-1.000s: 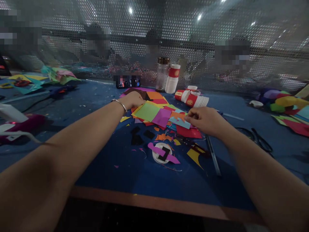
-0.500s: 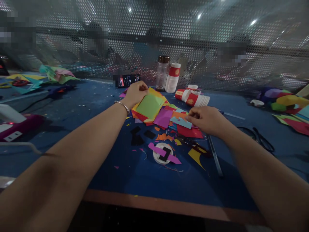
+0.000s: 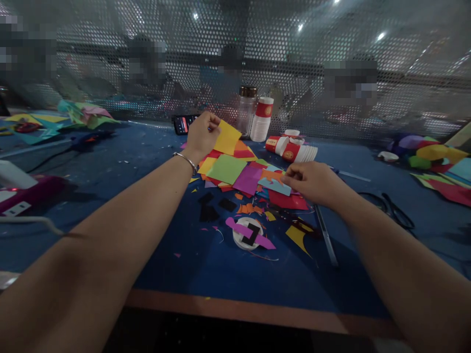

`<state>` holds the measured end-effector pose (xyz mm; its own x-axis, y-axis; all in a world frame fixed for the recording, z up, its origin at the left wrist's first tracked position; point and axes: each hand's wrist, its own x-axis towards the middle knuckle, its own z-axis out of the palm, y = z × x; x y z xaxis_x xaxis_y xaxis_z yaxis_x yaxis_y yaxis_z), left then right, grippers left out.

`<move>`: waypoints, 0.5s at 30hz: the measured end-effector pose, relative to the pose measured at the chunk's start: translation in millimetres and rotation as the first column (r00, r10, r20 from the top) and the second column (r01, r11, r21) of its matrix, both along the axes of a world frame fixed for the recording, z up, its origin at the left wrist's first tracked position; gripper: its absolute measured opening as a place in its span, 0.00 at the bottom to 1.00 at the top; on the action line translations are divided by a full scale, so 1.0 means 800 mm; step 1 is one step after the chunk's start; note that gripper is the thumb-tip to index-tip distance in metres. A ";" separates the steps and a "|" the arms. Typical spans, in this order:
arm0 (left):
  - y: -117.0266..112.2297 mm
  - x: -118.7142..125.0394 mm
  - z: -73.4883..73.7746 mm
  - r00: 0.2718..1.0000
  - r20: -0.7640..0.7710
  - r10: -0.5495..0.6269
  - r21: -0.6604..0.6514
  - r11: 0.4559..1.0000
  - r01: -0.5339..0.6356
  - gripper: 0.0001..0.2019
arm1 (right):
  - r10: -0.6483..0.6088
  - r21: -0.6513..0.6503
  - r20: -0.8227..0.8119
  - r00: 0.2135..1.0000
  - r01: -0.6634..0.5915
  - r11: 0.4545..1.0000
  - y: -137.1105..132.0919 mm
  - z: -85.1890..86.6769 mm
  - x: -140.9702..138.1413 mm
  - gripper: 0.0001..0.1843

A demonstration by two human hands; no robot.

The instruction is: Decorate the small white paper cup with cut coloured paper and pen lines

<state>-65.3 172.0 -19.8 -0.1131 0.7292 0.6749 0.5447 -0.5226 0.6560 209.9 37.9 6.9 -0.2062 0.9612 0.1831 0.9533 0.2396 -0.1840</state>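
My left hand (image 3: 200, 135) is raised over the far side of a heap of coloured paper squares (image 3: 243, 174) and pinches a yellow sheet (image 3: 227, 138) lifted off the heap. A green sheet (image 3: 225, 168) and a purple sheet (image 3: 248, 179) lie flat on top of the pile. My right hand (image 3: 312, 182) rests on the right side of the heap, fingers curled and pressed on a light blue scrap (image 3: 274, 186) above a red sheet (image 3: 289, 200). Nearer to me sits a white round lid (image 3: 248, 234) with purple and black strips across it.
A clear bottle (image 3: 247, 112), a stack of paper cups (image 3: 262, 120), more cups lying down (image 3: 292, 150) and a phone (image 3: 183, 123) stand at the back. A metal ruler (image 3: 326, 236) and black scissors (image 3: 395, 212) lie to the right. People sit behind a perforated screen (image 3: 331, 54).
My left hand rose from the pile, first tilting up the green sheet, which now lies flat again, and now holds a yellow sheet up. My right hand stayed in place.
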 end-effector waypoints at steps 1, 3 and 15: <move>0.000 -0.001 0.000 1.000 0.001 0.015 -0.033 0.999 -0.015 0.09 | 0.000 0.002 -0.001 1.000 0.000 1.000 0.000 0.000 0.000 0.10; -0.001 -0.003 0.002 0.999 0.000 0.040 -0.061 0.997 -0.040 0.08 | 0.000 0.006 -0.004 1.000 0.000 1.000 0.000 0.000 0.001 0.11; -0.010 -0.027 -0.004 0.977 -0.056 0.204 -0.171 0.962 -0.211 0.02 | 0.026 0.028 -0.045 0.999 -0.025 0.999 0.000 0.000 0.001 0.11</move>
